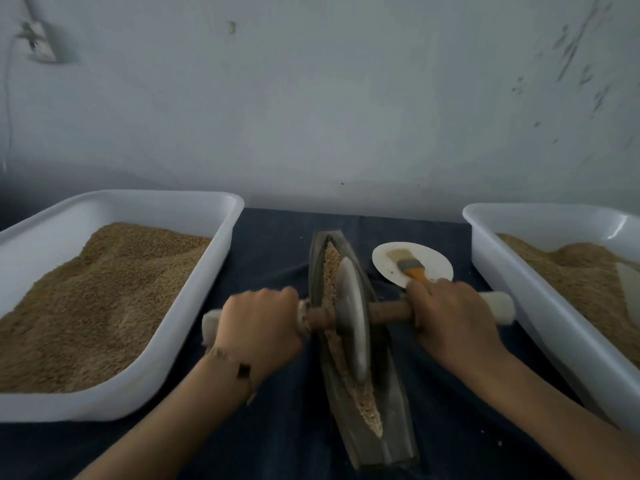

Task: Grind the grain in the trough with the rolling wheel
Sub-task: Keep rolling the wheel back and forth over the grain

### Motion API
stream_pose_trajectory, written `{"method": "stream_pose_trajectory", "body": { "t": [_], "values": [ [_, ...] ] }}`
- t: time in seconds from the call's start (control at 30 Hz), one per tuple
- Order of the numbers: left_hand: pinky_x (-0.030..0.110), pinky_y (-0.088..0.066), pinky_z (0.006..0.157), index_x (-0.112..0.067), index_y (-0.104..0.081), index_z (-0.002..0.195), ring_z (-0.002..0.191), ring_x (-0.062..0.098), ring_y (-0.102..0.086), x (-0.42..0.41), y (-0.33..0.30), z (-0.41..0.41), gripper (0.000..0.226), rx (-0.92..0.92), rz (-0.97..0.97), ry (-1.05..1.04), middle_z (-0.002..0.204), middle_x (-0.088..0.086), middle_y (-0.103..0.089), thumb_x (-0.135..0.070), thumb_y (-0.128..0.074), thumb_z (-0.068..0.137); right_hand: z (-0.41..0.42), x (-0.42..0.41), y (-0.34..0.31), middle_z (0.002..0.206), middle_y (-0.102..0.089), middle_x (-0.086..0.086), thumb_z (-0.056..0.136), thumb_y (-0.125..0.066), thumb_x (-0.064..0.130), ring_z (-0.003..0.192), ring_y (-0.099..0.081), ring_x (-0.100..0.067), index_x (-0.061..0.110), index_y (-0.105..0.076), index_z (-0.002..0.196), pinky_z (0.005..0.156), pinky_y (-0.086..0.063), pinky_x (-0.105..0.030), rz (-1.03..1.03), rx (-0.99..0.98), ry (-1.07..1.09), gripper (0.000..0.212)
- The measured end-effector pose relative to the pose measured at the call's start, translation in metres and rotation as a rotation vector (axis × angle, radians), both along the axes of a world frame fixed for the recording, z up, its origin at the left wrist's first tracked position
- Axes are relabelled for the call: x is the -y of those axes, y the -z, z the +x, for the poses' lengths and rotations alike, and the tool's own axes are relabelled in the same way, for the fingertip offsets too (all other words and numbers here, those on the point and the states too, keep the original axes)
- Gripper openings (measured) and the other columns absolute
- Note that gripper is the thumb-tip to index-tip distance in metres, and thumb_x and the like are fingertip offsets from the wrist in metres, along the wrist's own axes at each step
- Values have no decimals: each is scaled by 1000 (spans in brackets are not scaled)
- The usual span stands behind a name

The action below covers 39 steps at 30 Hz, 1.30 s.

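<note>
A long, narrow, boat-shaped grey trough [394, 424] lies lengthwise in the middle of the dark cloth. Tan crushed grain [367, 400] fills its groove. A grey metal wheel [353, 320] stands on edge in the groove, on a wooden axle [389, 311] with pale ends. My left hand [259, 323] grips the axle left of the wheel. My right hand [453, 320] grips it on the right. A bracelet circles my left wrist.
A white tub [194, 327] heaped with brown grain stands on the left. A second white tub [519, 271] of grain is on the right. A white plate [426, 258] carrying a yellow-handled brush [408, 266] sits behind my right hand. A pale wall rises behind.
</note>
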<state>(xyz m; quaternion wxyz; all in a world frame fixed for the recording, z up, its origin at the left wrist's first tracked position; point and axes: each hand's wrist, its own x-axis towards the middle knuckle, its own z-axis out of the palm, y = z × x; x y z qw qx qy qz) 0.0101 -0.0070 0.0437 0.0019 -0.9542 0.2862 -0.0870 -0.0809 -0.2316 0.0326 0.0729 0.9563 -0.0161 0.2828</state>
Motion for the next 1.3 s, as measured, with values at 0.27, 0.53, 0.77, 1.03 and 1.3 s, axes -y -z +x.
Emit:
{"method": "stream_pose_trajectory", "body": {
  "t": [0.27, 0.53, 0.77, 1.03, 1.3],
  "values": [
    [20, -22, 48, -33, -27, 73, 60, 5, -39, -24, -17, -51, 22, -57, 80, 47, 71, -13, -44, -46, -43, 83, -51, -5, -10, 49, -34, 11, 43, -89, 17, 44, -28, -4, 30, -43, 60, 48, -11, -12, 31, -154, -57, 51],
    [25, -33, 53, -30, -36, 70, 58, 7, -43, 5, 0, 18, 21, -5, -3, -24, 66, -12, -45, -42, -47, 83, 27, 15, 1, 64, -36, 10, 81, -56, 31, 68, -54, -14, 30, -34, 75, 54, -37, -28, 92, -306, 128, 23],
    [27, -39, 60, -25, -48, 69, 59, 10, -48, 32, 0, 88, 18, 68, -156, -92, 66, -7, -52, -34, -50, 85, 102, 39, -7, 58, -43, 6, 75, -63, 19, 52, -35, -18, 23, -36, 70, 50, -16, -29, 0, -87, 71, 27],
    [25, -41, 58, -23, -49, 67, 59, 11, -53, 38, 2, 109, 27, 88, -130, -87, 64, -6, -54, -39, -50, 88, 116, 41, -8, 64, -55, 2, 82, -58, 21, 55, -35, -20, 22, -38, 72, 53, -18, -30, -69, -65, 113, 23],
    [23, -36, 52, -24, -49, 65, 56, 9, -51, 23, 10, 65, 26, -23, -91, -72, 64, -7, -55, -39, -52, 87, 69, 24, 3, 72, -58, 2, 82, -62, 24, 66, -49, -20, 24, -41, 76, 58, -32, -32, -58, -123, 130, 21]
  ]
}}
